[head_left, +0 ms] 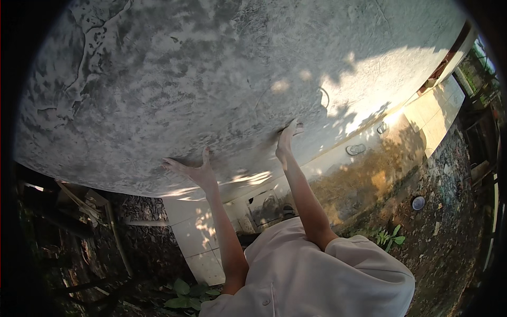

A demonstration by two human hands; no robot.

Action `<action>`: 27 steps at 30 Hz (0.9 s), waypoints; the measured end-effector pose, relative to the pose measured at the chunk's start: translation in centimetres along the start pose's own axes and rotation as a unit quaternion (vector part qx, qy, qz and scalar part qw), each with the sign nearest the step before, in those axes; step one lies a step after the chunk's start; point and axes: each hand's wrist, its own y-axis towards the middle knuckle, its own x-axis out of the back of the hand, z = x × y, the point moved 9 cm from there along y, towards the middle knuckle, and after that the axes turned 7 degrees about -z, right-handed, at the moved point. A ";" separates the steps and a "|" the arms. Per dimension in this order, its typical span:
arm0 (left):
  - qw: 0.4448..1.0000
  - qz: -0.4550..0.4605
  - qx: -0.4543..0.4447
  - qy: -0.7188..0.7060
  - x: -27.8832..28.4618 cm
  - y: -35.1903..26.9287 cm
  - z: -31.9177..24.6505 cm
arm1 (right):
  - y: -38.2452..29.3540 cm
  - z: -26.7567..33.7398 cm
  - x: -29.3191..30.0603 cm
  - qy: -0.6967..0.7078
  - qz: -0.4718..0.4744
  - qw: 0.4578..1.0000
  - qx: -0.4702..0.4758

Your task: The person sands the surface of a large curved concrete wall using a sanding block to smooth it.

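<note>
A grey, rough plastered wall (pixel 178 91) with cracks and mottled patches fills the upper view. Both arms reach forward to it. My left hand (pixel 194 170) is against or very near the wall, thumb and fingers spread wide, nothing in it. Higher and to the right, my right hand (pixel 288 136) is at the wall too, its fingers apart and seen from the side; no object shows in it. Whether each palm lies flat on the plaster cannot be told. Sunlight falls on the wall's right part.
Pale floor tiles (pixel 194 230) lie below the wall, with more tiles (pixel 439 111) at the right. Sandals (pixel 355 149) rest on the stained concrete ledge (pixel 356 178). A round, pale object (pixel 418 203) lies on the dirt. Leafy plants (pixel 390 237) grow near the ledge.
</note>
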 end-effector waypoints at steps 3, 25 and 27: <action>0.999 -0.009 -0.045 0.017 -0.1 0.3 0.1 | -3.0 1.5 -1.4 -0.044 -0.027 0.999 0.014; 0.995 0.058 -0.083 0.003 -1.5 -3.5 -3.7 | -4.1 2.2 -1.0 -0.137 -0.045 0.989 -0.024; 0.982 0.128 -0.132 -0.037 -3.5 -5.5 -6.5 | 2.2 1.2 2.5 -0.106 -0.105 0.989 -0.004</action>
